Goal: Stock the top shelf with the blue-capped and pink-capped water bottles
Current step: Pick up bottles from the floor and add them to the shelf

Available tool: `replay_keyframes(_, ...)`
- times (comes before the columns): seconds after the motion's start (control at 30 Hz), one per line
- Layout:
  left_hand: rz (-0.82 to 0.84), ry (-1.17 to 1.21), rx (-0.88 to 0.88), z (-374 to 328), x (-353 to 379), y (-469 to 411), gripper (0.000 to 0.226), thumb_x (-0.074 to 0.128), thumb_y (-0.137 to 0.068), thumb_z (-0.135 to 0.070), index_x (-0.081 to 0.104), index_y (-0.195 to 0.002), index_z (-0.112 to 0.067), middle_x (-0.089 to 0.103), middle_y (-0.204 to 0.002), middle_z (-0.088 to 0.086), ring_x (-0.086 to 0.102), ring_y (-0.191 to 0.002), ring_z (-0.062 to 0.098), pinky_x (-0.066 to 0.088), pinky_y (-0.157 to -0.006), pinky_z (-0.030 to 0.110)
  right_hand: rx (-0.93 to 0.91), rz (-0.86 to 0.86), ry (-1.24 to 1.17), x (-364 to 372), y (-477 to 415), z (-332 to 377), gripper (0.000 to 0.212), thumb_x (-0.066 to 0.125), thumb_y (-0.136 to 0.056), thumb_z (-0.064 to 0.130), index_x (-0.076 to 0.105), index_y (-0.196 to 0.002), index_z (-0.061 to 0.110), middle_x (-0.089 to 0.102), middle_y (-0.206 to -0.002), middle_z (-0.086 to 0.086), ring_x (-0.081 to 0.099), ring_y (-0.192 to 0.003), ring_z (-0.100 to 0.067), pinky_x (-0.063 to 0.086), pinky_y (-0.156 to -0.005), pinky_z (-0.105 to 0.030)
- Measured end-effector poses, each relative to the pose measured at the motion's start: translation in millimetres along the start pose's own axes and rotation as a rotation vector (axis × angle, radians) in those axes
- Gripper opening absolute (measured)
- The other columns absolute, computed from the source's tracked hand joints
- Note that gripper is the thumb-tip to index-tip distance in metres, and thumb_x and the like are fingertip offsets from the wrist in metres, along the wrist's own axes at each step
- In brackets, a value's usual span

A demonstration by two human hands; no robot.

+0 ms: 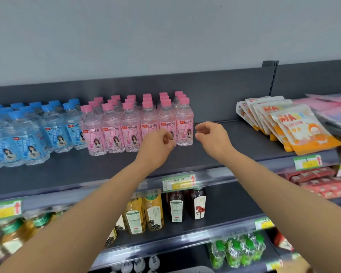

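Several pink-capped water bottles (130, 123) stand in rows at the middle of the dark top shelf (67, 172). Several blue-capped water bottles (28, 131) stand in rows to their left. My left hand (158, 144) hovers in front of the rightmost pink bottles, fingers loosely curled, holding nothing. My right hand (213, 137) hangs just right of the last pink bottle (184, 123), fingers loosely curled and empty, over bare shelf.
Orange-and-white snack pouches (295, 123) lean in a row at the shelf's right. Price tags (178, 182) line the shelf edge. Amber and dark drink bottles (144, 211) fill the shelf below; green-capped bottles (236, 251) sit lower right.
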State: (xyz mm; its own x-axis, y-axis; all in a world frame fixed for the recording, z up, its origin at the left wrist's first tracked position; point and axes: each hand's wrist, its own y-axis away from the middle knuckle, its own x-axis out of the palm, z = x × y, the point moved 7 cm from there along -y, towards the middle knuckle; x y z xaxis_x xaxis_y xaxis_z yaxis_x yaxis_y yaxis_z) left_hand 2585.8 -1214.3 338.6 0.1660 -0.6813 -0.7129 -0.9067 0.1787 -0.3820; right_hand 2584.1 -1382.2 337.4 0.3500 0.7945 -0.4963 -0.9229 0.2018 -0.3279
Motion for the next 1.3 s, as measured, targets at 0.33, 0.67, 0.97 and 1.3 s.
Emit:
replay_keyframes(0.33, 0.258, 0.062, 0.306, -62, 11, 149, 0.016, 0.062, -0.085, -0.016, 0.064, -0.101, -0.013, 0.06, -0.086, -0.004, 0.052, -0.075, 0.008, 0.033, -0.057, 0.012, 0.027, -0.061, 0.159, -41, 176, 13, 0.023, 0.055, -0.091, 0.011, 0.066, -0.111, 0.008, 0.068, -0.107, -0.006, 0.055, -0.087, -0.01, 0.04, -0.077, -0.02)
replay_keyframes(0.67, 0.657, 0.159, 0.371, -108, 93, 319, 0.014, 0.064, -0.084, -0.011, 0.066, -0.098, -0.008, 0.062, -0.087, 0.004, 0.058, -0.079, 0.016, 0.046, -0.07, 0.024, 0.363, -0.078, 0.337, -100, 381, -60, 0.026, 0.052, -0.09, 0.007, 0.067, -0.112, 0.005, 0.066, -0.117, -0.009, 0.059, -0.111, -0.022, 0.042, -0.089, -0.024)
replay_keyframes(0.97, 0.839, 0.153, 0.269, -123, 169, 422, 0.014, 0.064, -0.083, -0.01, 0.067, -0.097, -0.008, 0.061, -0.087, 0.001, 0.058, -0.081, 0.016, 0.047, -0.075, 0.027, 0.695, 0.041, 0.349, -118, 498, -152, 0.031, 0.042, -0.091, 0.003, 0.063, -0.114, 0.003, 0.061, -0.121, -0.014, 0.058, -0.111, -0.031, 0.051, -0.085, -0.03)
replay_keyframes(1.3, 0.968, 0.09, -0.037, -58, 318, 549, 0.016, 0.06, -0.082, -0.006, 0.068, -0.097, -0.006, 0.067, -0.104, 0.005, 0.059, -0.099, 0.019, 0.036, -0.074, 0.018, 0.772, 0.365, 0.478, -95, 609, -290, 0.029, 0.046, -0.092, 0.007, 0.064, -0.116, 0.006, 0.06, -0.123, -0.013, 0.055, -0.116, -0.028, 0.043, -0.099, -0.033)
